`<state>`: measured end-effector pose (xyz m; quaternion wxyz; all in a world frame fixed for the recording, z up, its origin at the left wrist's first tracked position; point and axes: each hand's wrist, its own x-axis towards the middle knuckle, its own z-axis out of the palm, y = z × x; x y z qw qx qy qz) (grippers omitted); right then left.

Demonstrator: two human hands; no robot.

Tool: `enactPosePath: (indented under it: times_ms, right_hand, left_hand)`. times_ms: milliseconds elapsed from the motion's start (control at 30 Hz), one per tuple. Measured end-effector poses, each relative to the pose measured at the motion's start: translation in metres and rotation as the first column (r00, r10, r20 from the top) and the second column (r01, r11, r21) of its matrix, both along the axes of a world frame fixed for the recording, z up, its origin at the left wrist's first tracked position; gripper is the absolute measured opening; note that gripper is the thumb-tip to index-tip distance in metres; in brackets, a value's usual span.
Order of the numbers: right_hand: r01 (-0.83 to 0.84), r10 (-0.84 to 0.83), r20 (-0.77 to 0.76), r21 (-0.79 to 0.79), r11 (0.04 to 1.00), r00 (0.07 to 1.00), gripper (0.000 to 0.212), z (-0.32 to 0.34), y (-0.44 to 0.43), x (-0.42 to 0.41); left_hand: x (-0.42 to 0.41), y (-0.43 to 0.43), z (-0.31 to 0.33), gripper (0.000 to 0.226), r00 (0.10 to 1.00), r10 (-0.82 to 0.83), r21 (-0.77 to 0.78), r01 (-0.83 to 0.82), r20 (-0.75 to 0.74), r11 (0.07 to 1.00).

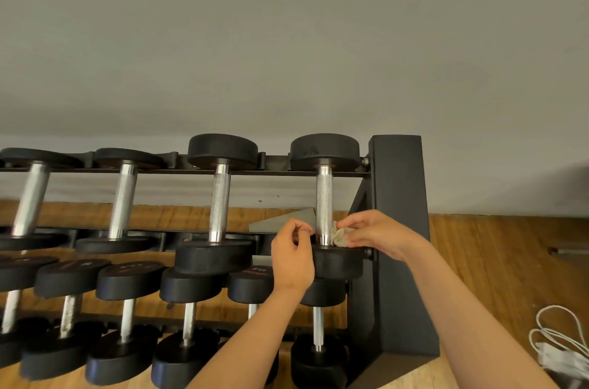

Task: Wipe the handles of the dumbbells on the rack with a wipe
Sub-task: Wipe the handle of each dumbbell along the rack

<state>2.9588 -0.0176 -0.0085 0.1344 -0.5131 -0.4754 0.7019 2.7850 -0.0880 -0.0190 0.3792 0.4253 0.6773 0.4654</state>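
Faint red and white marks sit on the front heads of the lower-shelf dumbbells (129,280), but they are too blurred for you to read; no other writing shows.

Your right hand (376,235) pinches a crumpled grey wipe (341,236) between thumb and fingertips, pressing it against the right side of the knurled steel handle (324,204), just above the near head. That handle belongs to the last dumbbell (325,149) on the top shelf, beside the right end post of the black rack (398,229).

Your left hand (291,258) is curled just left of the same handle, thumb and forefinger close together. You cannot tell whether they hold anything.

Dumbbells at the rack's left end are cut off by the frame edge. A white cable (554,344) lies on the wooden floor (494,261), partly out of view.
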Motion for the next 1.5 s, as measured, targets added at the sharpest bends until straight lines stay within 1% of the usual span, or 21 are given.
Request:
enactPosePath:
  times_ms: [100, 200, 267, 400, 500, 567, 633, 700, 800, 833, 900, 967, 1033, 1100, 1133, 1167, 1267, 1333, 1367, 1433, 1500]
  right_hand:
    - [-0.013, 0.004, 0.097, 0.093, 0.996, 0.995, 0.029, -0.003, -0.001, -0.009]
    - [-0.076, 0.033, 0.226, 0.184, 0.980, 0.974, 0.032, -0.006, -0.004, -0.013]
    - [-0.080, 0.030, 0.244, 0.197, 0.977, 0.969, 0.037, -0.008, -0.007, -0.014]
    - [-0.070, 0.025, 0.249, 0.176, 0.982, 0.968, 0.045, -0.010, -0.010, -0.020]
    - [-0.084, 0.047, 0.231, 0.156, 0.984, 0.972, 0.042, -0.012, -0.010, -0.023]
    - [-0.086, 0.045, 0.226, 0.175, 0.981, 0.973, 0.037, -0.012, -0.010, -0.024]
    - [-0.056, 0.002, 0.229, 0.228, 0.972, 0.973, 0.028, -0.011, -0.010, -0.022]
    - [0.021, -0.078, 0.205, 0.265, 0.964, 0.976, 0.018, -0.012, -0.013, -0.019]
    - [0.098, -0.144, 0.150, 0.278, 0.956, 0.978, 0.011, -0.011, -0.017, -0.017]
    - [0.109, -0.149, 0.133, 0.271, 0.956, 0.980, 0.011, -0.011, -0.017, -0.018]
    - [0.137, -0.166, 0.107, 0.243, 0.960, 0.980, 0.025, -0.011, -0.017, -0.020]
    - [0.137, -0.171, 0.127, 0.245, 0.960, 0.977, 0.042, -0.012, -0.016, -0.025]
    - [0.114, -0.162, 0.169, 0.263, 0.958, 0.972, 0.048, -0.010, -0.015, -0.028]
    - [0.090, -0.126, 0.155, 0.220, 0.971, 0.980, 0.039, -0.003, -0.015, -0.026]
    - [0.067, -0.090, 0.126, 0.178, 0.982, 0.988, 0.032, 0.001, -0.015, -0.023]
    - [0.039, -0.052, 0.092, 0.135, 0.990, 0.994, 0.031, 0.005, -0.014, -0.020]
    - [-0.005, 0.006, -0.041, 0.023, 1.000, 0.999, 0.046, 0.012, -0.015, -0.016]
    - [0.000, -0.003, -0.134, -0.022, 1.000, 0.991, 0.048, 0.013, -0.016, -0.014]
    - [0.002, -0.007, -0.153, -0.026, 1.000, 0.988, 0.047, 0.014, -0.017, -0.013]
    - [0.002, -0.003, -0.138, -0.001, 1.000, 0.990, 0.043, 0.014, -0.017, -0.012]
    - [0.009, -0.006, -0.076, 0.037, 0.999, 0.997, 0.039, 0.012, -0.017, -0.012]
  left_hand:
    - [0.000, 0.000, 0.001, 0.022, 1.000, -0.002, 0.004, 0.002, 0.003, 1.000]
    - [0.000, 0.000, 0.001, 0.022, 1.000, 0.000, 0.002, 0.000, 0.000, 1.000]
    - [0.000, 0.000, 0.001, 0.022, 1.000, 0.002, -0.001, -0.002, 0.000, 1.000]
    - [0.001, 0.000, 0.003, 0.022, 1.000, 0.003, -0.003, -0.003, -0.001, 1.000]
    - [0.001, 0.000, 0.004, 0.023, 1.000, 0.001, 0.001, -0.001, -0.014, 1.000]
    - [0.001, 0.000, 0.004, 0.023, 1.000, -0.002, 0.002, 0.002, -0.020, 1.000]
    - [0.001, -0.001, 0.003, 0.023, 1.000, -0.006, -0.002, 0.006, -0.018, 1.000]
    - [0.000, -0.001, 0.002, 0.023, 1.000, -0.003, -0.008, 0.003, -0.009, 1.000]
    - [0.000, 0.000, 0.002, 0.024, 1.000, 0.001, -0.010, -0.001, 0.009, 1.000]
    - [0.000, 0.000, 0.002, 0.024, 1.000, 0.000, -0.009, 0.000, 0.011, 1.000]
    - [0.000, 0.000, 0.001, 0.025, 1.000, -0.003, -0.008, 0.003, 0.011, 1.000]
    - [0.000, 0.000, 0.002, 0.025, 1.000, -0.004, -0.008, 0.004, 0.005, 1.000]
    - [0.000, 0.000, 0.001, 0.025, 1.000, -0.006, -0.010, 0.006, -0.001, 1.000]
    - [0.000, 0.000, 0.000, 0.025, 1.000, -0.008, -0.009, 0.008, 0.003, 1.000]
    - [0.000, 0.000, 0.000, 0.025, 1.000, -0.007, -0.011, 0.007, 0.005, 1.000]
    - [0.000, 0.001, 0.000, 0.025, 1.000, -0.007, -0.010, 0.007, 0.005, 1.000]
    - [0.000, 0.000, 0.001, 0.025, 1.000, -0.006, -0.005, 0.006, -0.006, 1.000]
    - [-0.001, 0.000, 0.001, 0.024, 1.000, -0.010, -0.004, 0.010, -0.002, 1.000]
    - [-0.001, 0.000, 0.001, 0.024, 1.000, -0.011, -0.004, 0.011, 0.001, 1.000]
    - [-0.001, 0.000, 0.002, 0.024, 1.000, -0.010, -0.006, 0.010, 0.002, 1.000]
    - [-0.001, 0.000, 0.002, 0.024, 1.000, -0.008, 0.000, 0.008, 0.000, 1.000]
